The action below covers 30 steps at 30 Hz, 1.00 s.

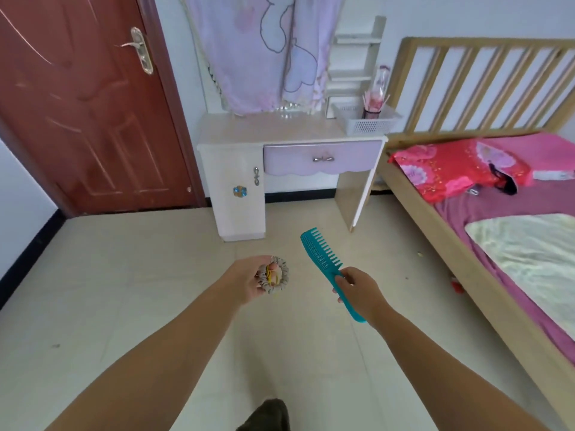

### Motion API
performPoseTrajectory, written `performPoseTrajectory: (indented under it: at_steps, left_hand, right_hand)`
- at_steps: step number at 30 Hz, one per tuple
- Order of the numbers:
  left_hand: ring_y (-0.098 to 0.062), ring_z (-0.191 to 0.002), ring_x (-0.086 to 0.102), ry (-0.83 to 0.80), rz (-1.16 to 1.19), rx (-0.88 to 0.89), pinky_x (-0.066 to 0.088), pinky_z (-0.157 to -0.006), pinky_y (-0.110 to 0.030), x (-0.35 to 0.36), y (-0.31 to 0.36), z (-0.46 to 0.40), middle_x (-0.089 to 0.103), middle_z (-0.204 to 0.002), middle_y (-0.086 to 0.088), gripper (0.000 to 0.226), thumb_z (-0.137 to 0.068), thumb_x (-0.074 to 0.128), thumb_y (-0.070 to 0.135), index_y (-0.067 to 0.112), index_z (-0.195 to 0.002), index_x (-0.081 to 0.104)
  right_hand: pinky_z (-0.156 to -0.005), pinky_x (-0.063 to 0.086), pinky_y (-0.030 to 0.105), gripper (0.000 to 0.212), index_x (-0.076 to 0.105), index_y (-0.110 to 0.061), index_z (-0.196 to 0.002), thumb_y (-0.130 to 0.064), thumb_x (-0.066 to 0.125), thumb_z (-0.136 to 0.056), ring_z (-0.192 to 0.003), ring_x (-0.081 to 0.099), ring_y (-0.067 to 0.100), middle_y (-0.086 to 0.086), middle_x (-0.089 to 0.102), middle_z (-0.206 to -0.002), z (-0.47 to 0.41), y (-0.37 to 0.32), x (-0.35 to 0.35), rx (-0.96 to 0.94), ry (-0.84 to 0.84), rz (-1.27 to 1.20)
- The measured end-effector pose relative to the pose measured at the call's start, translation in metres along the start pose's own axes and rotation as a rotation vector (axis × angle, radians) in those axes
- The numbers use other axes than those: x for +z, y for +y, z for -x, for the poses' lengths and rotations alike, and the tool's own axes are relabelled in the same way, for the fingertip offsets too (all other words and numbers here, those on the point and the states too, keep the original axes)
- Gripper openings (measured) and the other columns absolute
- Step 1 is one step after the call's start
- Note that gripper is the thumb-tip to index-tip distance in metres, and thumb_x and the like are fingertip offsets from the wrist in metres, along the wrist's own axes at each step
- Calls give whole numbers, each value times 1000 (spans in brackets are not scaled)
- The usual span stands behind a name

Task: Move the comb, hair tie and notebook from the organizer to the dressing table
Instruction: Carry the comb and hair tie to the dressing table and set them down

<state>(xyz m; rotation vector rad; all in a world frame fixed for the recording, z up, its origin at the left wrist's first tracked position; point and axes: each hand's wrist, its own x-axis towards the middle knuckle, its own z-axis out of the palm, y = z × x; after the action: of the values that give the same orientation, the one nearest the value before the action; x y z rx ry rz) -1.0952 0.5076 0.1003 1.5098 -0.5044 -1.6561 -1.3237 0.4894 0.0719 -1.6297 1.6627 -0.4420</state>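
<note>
My right hand (357,289) grips the handle of a teal comb (320,253), teeth pointing up and to the right. My left hand (252,281) holds a grey fabric hair tie (280,275) with thin yellow bands inside its ring. Both hands are stretched out over the floor, a few steps short of the white dressing table (267,129) with its lilac drawer (322,158). A white mesh organizer basket (365,124) stands on the table's right end. No notebook is visible.
A wooden bed (435,219) with pink bedding and a red pillow (454,169) stands to the right. A red-brown door (84,113) is on the left. A purple cloth (264,51) hangs above the table. My foot (267,415) shows at the bottom.
</note>
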Motion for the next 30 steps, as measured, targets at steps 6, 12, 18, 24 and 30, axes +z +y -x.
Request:
performPoseTrajectory:
  at_steps: [6, 12, 18, 24, 30]
  left_hand:
    - [-22, -62, 65, -20, 21, 8, 54, -47, -28, 37, 136, -126, 66, -66, -12, 15, -87, 52, 3, 2, -76, 63]
    - [-24, -87, 55, -44, -26, 2, 46, -88, -36, 88, 224, -270, 62, -85, -8, 13, -89, 52, 11, 7, -84, 62]
    - [-15, -47, 55, -37, 44, -27, 33, -56, -25, 140, 324, -414, 59, -43, 0, 23, -87, 50, 8, 11, -65, 55]
    - [-17, -59, 47, 26, 168, -43, 40, -61, -28, 160, 403, -519, 54, -62, -5, 20, -89, 51, 9, 7, -70, 58]
    - [-12, -40, 46, 35, 209, -136, 43, -37, -17, 168, 469, -645, 51, -54, -2, 22, -86, 52, 6, 5, -65, 60]
  right_hand:
    - [-53, 38, 16, 22, 60, -15, -102, -22, 41, -93, -57, 59, 6, -6, 63, -83, -161, -47, -44, 52, 63, -17]
    - [-53, 40, 17, 22, 61, -13, -101, -22, 42, -93, -59, 60, 8, 0, 67, -92, -328, -55, -78, 71, 92, -16]
    - [-55, 44, 22, 20, 61, -8, -99, -17, 44, -92, -59, 59, 13, 8, 69, -88, -513, -75, -131, 2, 56, -49]
    - [-59, 37, 29, 23, 60, 0, -93, -18, 46, -93, -66, 51, 21, 11, 59, -78, -659, -103, -161, -8, 15, 49]
    - [-50, 33, 23, 17, 54, -6, -81, -16, 45, -92, -57, 45, 14, 1, 51, -67, -792, -124, -148, 56, 52, 26]
